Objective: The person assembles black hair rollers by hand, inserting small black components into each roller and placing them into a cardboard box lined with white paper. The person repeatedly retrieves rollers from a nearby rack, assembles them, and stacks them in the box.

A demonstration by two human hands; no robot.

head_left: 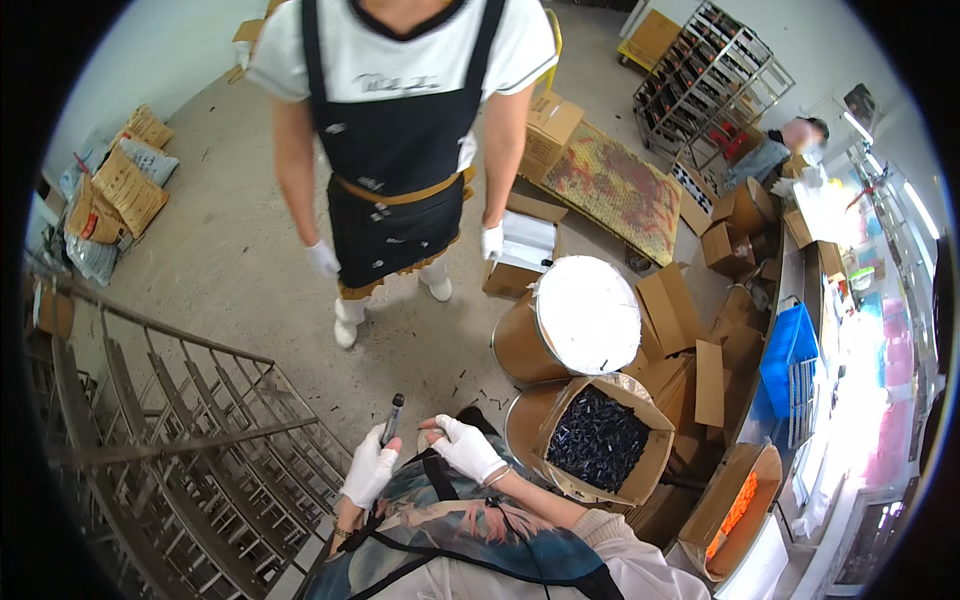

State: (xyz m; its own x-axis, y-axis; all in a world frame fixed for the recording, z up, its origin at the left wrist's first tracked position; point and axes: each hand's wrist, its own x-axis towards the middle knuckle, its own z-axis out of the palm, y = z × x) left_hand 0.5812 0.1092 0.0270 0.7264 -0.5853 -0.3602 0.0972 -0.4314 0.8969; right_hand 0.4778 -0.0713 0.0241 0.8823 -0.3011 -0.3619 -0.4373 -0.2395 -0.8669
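Note:
My left hand [370, 470], in a white glove with bare fingertips, grips a dark grey marker pen [393, 418]. The pen stands nearly upright, its black end at the top. Just to the right is my right hand [466, 450], gloved the same way. Its thumb and forefinger are apart, and nothing shows between them. Both hands are in front of my patterned apron [420, 530]. Beyond my right hand, an open carton [655, 455] holds many small black pieces [597, 438].
Facing me stands a person in a dark apron [390, 190]. A metal rack [190, 440] is at my left. To the right are a drum with a white top [588, 315], a carton of orange pieces [735, 515] and a blue crate [788, 360] by the workbench.

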